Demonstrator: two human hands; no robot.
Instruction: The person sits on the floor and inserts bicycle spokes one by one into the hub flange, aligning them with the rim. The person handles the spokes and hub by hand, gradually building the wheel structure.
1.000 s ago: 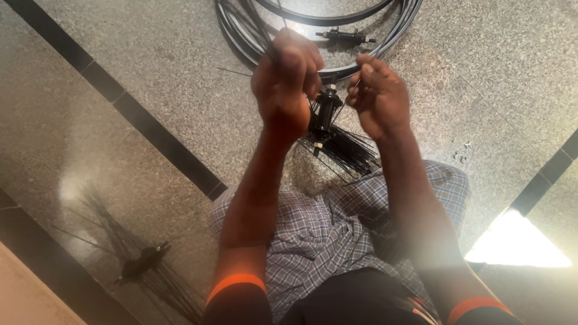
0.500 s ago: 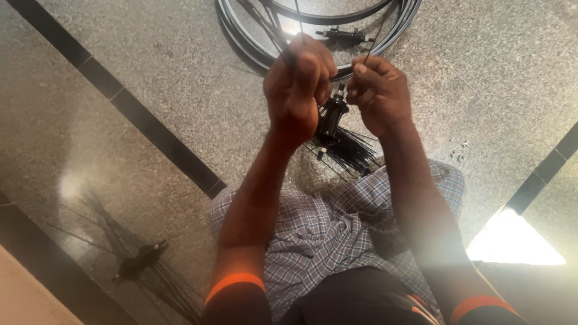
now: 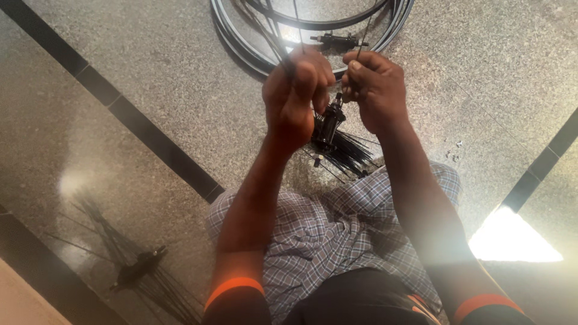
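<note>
Both hands are raised over a black wheel hub (image 3: 328, 125) with several thin black spokes (image 3: 346, 153) fanning out below it. My left hand (image 3: 296, 96) is closed around spokes above the hub. My right hand (image 3: 374, 87) pinches a single thin spoke beside the hub. A stack of black bicycle rims (image 3: 253, 51) lies on the floor just beyond the hands, with a second hub (image 3: 337, 40) inside the rims.
Speckled stone floor with dark inlay strips (image 3: 144, 129). Another black hub with spokes (image 3: 141, 268) lies at the lower left. My checked-cloth lap (image 3: 337, 241) fills the lower middle. A bright sun patch (image 3: 512, 238) is at the right.
Both hands have shifted a little to the right and up toward the rims, with the hub and spokes carried along.
</note>
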